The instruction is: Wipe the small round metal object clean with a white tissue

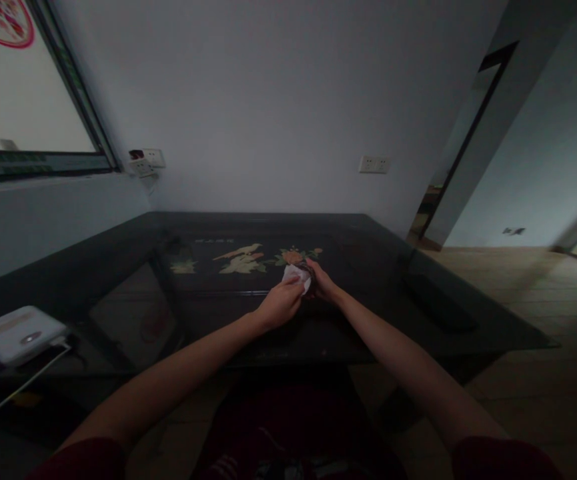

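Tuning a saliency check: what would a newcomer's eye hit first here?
Probably the white tissue or cloth in the left hand, pressed against a small dark item in the right hand, mid-frame over the dark glossy table. Next, the pale bird design just left of the hands, then the white box with its cable at the table's left edge.

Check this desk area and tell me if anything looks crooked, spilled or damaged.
The white adapter by the left wall socket looks odd: it sits tilted, while the right wall socket is nearly level. I see no spill on the dark tabletop, though dim light could hide one.
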Available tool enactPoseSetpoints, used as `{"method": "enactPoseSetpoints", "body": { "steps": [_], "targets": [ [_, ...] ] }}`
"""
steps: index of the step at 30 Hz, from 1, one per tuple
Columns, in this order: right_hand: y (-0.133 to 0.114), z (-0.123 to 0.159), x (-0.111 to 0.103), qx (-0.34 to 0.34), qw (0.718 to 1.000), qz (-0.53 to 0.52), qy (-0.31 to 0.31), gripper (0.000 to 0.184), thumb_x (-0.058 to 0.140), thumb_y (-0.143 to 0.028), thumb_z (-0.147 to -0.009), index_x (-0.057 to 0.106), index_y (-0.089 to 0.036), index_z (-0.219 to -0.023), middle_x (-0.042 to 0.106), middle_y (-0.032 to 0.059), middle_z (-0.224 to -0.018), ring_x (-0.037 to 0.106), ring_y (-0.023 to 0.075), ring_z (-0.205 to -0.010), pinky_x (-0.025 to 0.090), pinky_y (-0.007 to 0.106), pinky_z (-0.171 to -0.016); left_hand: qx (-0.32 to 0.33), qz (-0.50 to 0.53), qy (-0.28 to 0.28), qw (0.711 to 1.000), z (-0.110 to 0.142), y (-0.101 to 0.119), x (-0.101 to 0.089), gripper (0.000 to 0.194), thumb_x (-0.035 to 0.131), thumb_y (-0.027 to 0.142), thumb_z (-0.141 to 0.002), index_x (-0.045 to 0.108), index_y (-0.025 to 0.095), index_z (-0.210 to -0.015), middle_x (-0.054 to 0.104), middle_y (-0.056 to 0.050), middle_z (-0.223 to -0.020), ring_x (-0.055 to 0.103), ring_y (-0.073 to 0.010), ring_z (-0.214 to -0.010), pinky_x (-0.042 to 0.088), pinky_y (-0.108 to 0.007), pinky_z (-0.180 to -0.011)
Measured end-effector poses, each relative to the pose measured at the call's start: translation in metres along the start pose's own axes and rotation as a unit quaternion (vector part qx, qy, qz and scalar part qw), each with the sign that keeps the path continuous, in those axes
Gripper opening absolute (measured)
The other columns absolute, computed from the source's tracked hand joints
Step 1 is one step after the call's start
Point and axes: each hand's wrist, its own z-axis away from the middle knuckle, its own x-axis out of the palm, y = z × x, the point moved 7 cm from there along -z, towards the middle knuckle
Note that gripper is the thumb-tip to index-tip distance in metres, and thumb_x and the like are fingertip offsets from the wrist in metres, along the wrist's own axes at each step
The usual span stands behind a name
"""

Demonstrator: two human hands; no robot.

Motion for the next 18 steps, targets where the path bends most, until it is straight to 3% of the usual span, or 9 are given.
{"method": "enactPoseSetpoints", "body": {
  "steps": [4,9,14,18],
  "targets": [
    [0.002,-0.001,-0.001,0.002,1.0,0.018,0.013,0.058,0.02,-0.057,-0.092,0.053,-0.021,-0.062,0.046,-0.0014,-0.036,0.035,0.0109,-0.027,0.026,0.022,-0.027,-0.007,-0.039,-0.007,0.999,0.0,-0.003,-0.002,0.016,0.045,0.014,-0.086,0.061,0.017,-0.088,0.07,-0.008,-0.093,0.061,-0.0209,-0.104,0.046,-0.035,-0.098],
    [0.002,-0.003,0.002,-0.016,0.999,0.039,-0.017,0.06,0.019,-0.057,-0.092,0.056,-0.02,-0.064,0.05,0.0006,-0.039,0.038,0.0115,-0.029,0.029,0.023,-0.029,0.008,-0.09,0.01,0.996,-0.001,-0.008,-0.01,0.015,0.049,0.017,-0.084,0.063,0.017,-0.089,0.071,-0.007,-0.086,0.065,-0.0194,-0.09,0.042,-0.037,-0.102],
    [0.001,-0.006,0.001,-0.009,0.999,0.03,-0.025,0.065,0.019,-0.066,-0.089,0.055,-0.021,-0.059,0.048,0.0008,-0.036,0.04,0.0121,-0.028,0.028,0.023,-0.029,0.01,-0.131,0.044,0.99,-0.001,-0.012,-0.017,0.022,0.05,0.015,-0.082,0.065,0.017,-0.099,0.073,-0.008,-0.092,0.066,-0.0197,-0.09,0.033,-0.043,-0.108],
    [0.001,-0.005,0.002,-0.007,0.999,0.022,-0.028,0.067,0.02,-0.07,-0.087,0.052,-0.022,-0.054,0.045,0.0,-0.035,0.038,0.0117,-0.027,0.028,0.023,-0.029,0.019,-0.14,0.057,0.988,0.001,-0.008,-0.017,0.024,0.048,0.013,-0.083,0.065,0.017,-0.1,0.072,-0.008,-0.095,0.065,-0.0202,-0.095,0.034,-0.042,-0.105]
  ]
}}
